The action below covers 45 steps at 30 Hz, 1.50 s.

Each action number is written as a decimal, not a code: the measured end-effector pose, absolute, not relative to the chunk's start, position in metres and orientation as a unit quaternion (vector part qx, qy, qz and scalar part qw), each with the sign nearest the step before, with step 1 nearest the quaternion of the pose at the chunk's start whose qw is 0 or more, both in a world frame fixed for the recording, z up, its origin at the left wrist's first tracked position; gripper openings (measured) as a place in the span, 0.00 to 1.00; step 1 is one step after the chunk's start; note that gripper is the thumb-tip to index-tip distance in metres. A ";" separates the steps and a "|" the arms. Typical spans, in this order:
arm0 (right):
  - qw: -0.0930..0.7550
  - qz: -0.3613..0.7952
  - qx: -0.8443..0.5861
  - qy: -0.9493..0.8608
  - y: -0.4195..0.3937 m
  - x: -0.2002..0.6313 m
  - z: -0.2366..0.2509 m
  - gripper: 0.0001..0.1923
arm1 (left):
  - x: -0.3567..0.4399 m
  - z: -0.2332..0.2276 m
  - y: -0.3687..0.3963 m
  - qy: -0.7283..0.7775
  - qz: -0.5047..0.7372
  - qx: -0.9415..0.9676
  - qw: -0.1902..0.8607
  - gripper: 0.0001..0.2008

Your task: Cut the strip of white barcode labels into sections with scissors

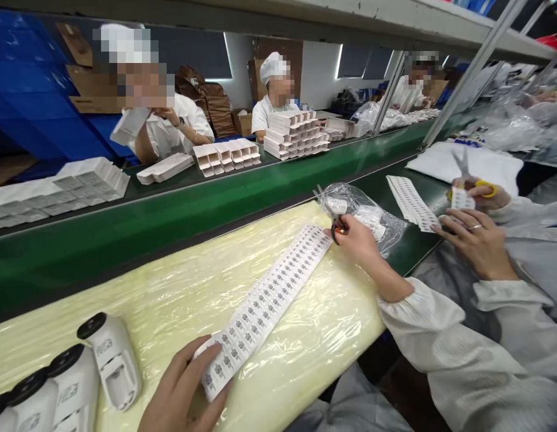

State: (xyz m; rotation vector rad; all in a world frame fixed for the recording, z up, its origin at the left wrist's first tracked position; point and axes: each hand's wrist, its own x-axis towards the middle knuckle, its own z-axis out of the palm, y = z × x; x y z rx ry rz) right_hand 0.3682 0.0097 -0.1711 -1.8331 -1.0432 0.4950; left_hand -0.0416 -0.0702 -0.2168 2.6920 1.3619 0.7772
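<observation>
Surface (179,294): yellow foam pad under clear film, filling the near bench from 9 to 3 o'clock.
Label sheet (264,303): long strip running from 6 toward 1 o'clock, flat on the pad – seemingly uncut, so trimming looks barely begun.
White devices (111,360): three in a row at 8 o'clock, apparently unlabelled.
Left hand (183,390): at 6 o'clock, fingers loosely curled, thumb pinning the sheet's near end.
Right hand (357,240): at 2 o'clock, arm stretched out, closed around small scissors (336,228) – at the sheet's far end.
</observation>
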 end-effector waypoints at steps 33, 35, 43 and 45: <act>0.132 0.817 -0.458 -0.324 -0.131 0.232 -0.186 0.33 | -0.013 -0.193 -0.087 0.441 0.312 0.838 0.074 0.16; 0.131 0.815 -0.459 -0.328 -0.131 0.232 -0.185 0.33 | -0.013 -0.193 -0.087 0.440 0.314 0.838 0.072 0.15; 0.117 0.807 -0.473 -0.333 -0.129 0.232 -0.184 0.30 | -0.014 -0.192 -0.087 0.443 0.312 0.838 0.068 0.15; 0.120 0.808 -0.472 -0.331 -0.127 0.232 -0.183 0.30 | -0.013 -0.192 -0.087 0.440 0.314 0.838 0.071 0.16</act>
